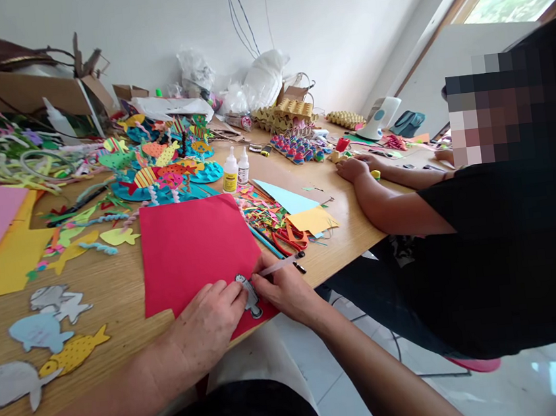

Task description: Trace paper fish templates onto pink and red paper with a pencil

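Observation:
A large red paper sheet (193, 250) lies at the table's front edge. On its lower right part rests a small grey-white fish cutout (250, 297) with dark outlines. The fingers of my left hand (213, 317) are bent together and press on the cutout's left side. My right hand (287, 293) is closed around a pale pen (279, 265); its fingertips are at the cutout's right edge, and the pen's dark end points up to the right. The pen's tip is hidden.
Paper fish cutouts (41, 332) lie at the left. Behind the red sheet stand glue bottles (230, 172) and colourful fish models (154, 165). Red-handled scissors (291, 239) and paper scraps (263, 209) lie at its right. Another person's arms (380, 194) rest on the table further right.

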`<state>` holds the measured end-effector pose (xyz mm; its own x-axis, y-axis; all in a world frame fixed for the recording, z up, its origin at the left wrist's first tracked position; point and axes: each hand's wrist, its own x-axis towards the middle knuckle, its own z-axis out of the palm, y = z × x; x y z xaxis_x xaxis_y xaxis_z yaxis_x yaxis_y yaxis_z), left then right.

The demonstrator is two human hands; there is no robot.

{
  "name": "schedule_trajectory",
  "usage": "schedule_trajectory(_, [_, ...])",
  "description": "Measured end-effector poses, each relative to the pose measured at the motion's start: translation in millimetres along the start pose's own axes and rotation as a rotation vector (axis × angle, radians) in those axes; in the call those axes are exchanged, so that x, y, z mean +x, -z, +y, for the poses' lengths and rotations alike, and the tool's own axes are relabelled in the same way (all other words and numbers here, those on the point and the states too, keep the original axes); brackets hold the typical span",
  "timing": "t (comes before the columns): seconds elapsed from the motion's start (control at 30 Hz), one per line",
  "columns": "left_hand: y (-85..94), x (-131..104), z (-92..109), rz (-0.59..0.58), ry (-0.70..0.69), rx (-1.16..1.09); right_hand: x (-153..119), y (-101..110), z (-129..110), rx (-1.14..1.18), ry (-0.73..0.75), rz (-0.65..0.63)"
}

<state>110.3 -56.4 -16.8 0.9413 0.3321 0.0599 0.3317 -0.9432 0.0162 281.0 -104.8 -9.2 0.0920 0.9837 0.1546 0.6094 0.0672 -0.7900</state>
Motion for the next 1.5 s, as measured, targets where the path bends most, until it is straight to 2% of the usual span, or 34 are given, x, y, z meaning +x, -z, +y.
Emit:
schedule_trajectory(0.37, [1.7, 4.1, -1.9, 0.072, -0.081, -0.026, -2.3, -0.8, 0.5, -0.029, 0.001, -0.006])
schedule_trajectory(0.7, [4.3, 5.5, 0.2, 0.006, -0.073, -0.05, -5.4, -0.4, -1.8, -0.035, -0.031, 0.037])
schedule_trajectory(1.2, [-4.7, 6.2, -3.6, 0.096, -0.122, -0.037, -14.2, 0.7, -1.2, 0.022, 0.016, 0.022])
schedule_trajectory(1.5, [-2.6, 4.7, -10.2, 0.08, -0.209, -0.041, -15.3, -1.2, -2.5, -0.006, -0.019, 0.036])
